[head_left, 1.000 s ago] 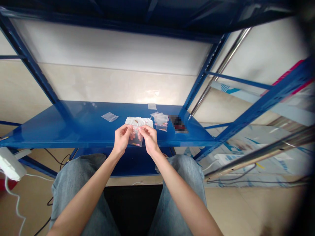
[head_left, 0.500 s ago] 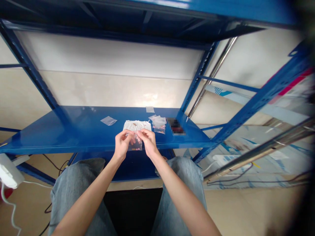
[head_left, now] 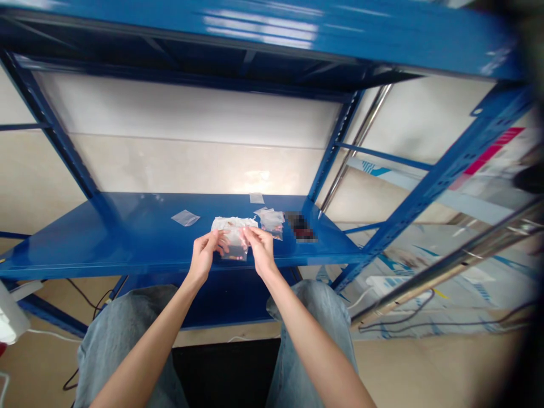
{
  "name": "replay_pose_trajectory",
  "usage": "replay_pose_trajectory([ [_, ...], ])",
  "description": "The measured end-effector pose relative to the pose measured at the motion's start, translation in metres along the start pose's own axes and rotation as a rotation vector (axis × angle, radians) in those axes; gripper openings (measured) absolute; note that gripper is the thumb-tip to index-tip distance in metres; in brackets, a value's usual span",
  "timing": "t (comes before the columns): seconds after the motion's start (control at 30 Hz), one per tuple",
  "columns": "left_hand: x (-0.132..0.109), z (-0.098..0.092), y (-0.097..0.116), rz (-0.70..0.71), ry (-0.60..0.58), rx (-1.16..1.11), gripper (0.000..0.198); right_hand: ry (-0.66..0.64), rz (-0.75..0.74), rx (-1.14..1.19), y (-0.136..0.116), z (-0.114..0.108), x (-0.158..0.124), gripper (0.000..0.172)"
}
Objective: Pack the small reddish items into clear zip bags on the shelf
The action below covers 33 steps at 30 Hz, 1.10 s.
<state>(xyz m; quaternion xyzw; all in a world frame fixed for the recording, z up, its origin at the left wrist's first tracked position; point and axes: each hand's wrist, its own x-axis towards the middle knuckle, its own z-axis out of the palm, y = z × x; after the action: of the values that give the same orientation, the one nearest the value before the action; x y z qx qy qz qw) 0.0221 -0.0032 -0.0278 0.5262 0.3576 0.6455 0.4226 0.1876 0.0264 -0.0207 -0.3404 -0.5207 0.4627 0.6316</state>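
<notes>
Between my hands hangs a small clear plastic bag at the front edge of the blue shelf. A few small coloured pieces lie along its bottom; their kind is too small to tell. My left hand pinches the bag's upper left side, some fingers showing through the plastic. On the other side my right hand is closed on the bag's upper right edge. Just behind the bag lies a crumpled white sheet with a small brownish piece on it, partly hidden by the hands.
Right of the sheet is a pile of clear bags, some with small pieces inside. A flat clear bag lies to the left, another small bag at the back. A blurred-out dark object sits right. The upper shelf hangs overhead.
My hands have moved slightly apart, with the bag spread between them. The whole view has tilted up a little.
</notes>
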Motion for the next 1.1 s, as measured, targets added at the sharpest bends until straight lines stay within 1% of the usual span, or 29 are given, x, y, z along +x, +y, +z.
replay_pose_trajectory([
  [0.07, 0.012, -0.018, 0.006, 0.029, 0.049, 0.031, 0.050, 0.145, -0.032, -0.002, -0.002, -0.016, 0.018, 0.041],
  [0.1, 0.019, -0.030, 0.010, 0.064, 0.085, 0.096, 0.051, 0.176, -0.053, -0.038, -0.004, -0.025, 0.029, 0.042],
  [0.13, 0.027, -0.044, 0.014, 0.094, 0.101, 0.194, 0.050, 0.179, -0.064, -0.092, -0.005, -0.035, 0.041, 0.042],
  [0.2, 0.042, -0.073, 0.020, 0.171, 0.127, 0.454, 0.043, 0.129, -0.061, -0.227, -0.006, -0.053, 0.064, 0.044],
  [0.27, 0.055, -0.100, 0.021, 0.248, 0.108, 0.761, 0.044, 0.158, -0.069, -0.384, -0.005, -0.067, 0.084, 0.045],
  [0.3, 0.061, -0.112, 0.020, 0.269, 0.086, 0.910, 0.051, 0.177, -0.094, -0.482, -0.004, -0.072, 0.092, 0.045],
  [0.37, 0.072, -0.130, 0.013, 0.254, 0.016, 1.158, 0.068, 0.159, -0.178, -0.700, -0.002, -0.079, 0.103, 0.045],
  [0.43, 0.083, -0.142, 0.003, 0.199, -0.077, 1.304, 0.082, 0.127, -0.240, -0.880, 0.001, -0.085, 0.110, 0.044],
  [0.47, 0.090, -0.147, -0.002, 0.178, -0.128, 1.331, 0.087, 0.114, -0.249, -0.941, 0.002, -0.087, 0.113, 0.045],
  [0.53, 0.103, -0.153, -0.013, 0.168, -0.230, 1.317, 0.091, 0.082, -0.233, -1.013, 0.005, -0.091, 0.119, 0.046],
  [0.63, 0.120, -0.156, -0.026, 0.169, -0.352, 1.267, 0.091, 0.017, -0.224, -1.103, 0.007, -0.097, 0.128, 0.047],
  [0.73, 0.129, -0.153, -0.035, 0.161, -0.395, 1.277, 0.084, 0.019, -0.242, -1.220, 0.007, -0.101, 0.134, 0.045],
  [0.83, 0.131, -0.151, -0.038, 0.187, -0.358, 1.327, 0.072, 0.075, -0.330, -1.354, 0.008, -0.098, 0.133, 0.044],
  [0.9, 0.129, -0.149, -0.037, 0.205, -0.340, 1.366, 0.057, 0.095, -0.412, -1.419, 0.010, -0.093, 0.127, 0.042],
  [0.93, 0.128, -0.148, -0.036, 0.217, -0.332, 1.373, 0.047, 0.079, -0.445, -1.429, 0.011, -0.088, 0.123, 0.040],
  [1.0, 0.123, -0.143, -0.032, 0.265, -0.296, 1.353, 0.035, -0.029, -0.484, -1.403, 0.016, -0.079, 0.114, 0.030],
  [1.07, 0.116, -0.134, -0.027, 0.332, -0.205, 1.284, 0.032, -0.182, -0.509, -1.357, 0.022, -0.069, 0.105, 0.022],
  [1.1, 0.111, -0.127, -0.024, 0.361, -0.152, 1.238, 0.031, -0.243, -0.518, -1.340, 0.025, -0.065, 0.102, 0.020],
])
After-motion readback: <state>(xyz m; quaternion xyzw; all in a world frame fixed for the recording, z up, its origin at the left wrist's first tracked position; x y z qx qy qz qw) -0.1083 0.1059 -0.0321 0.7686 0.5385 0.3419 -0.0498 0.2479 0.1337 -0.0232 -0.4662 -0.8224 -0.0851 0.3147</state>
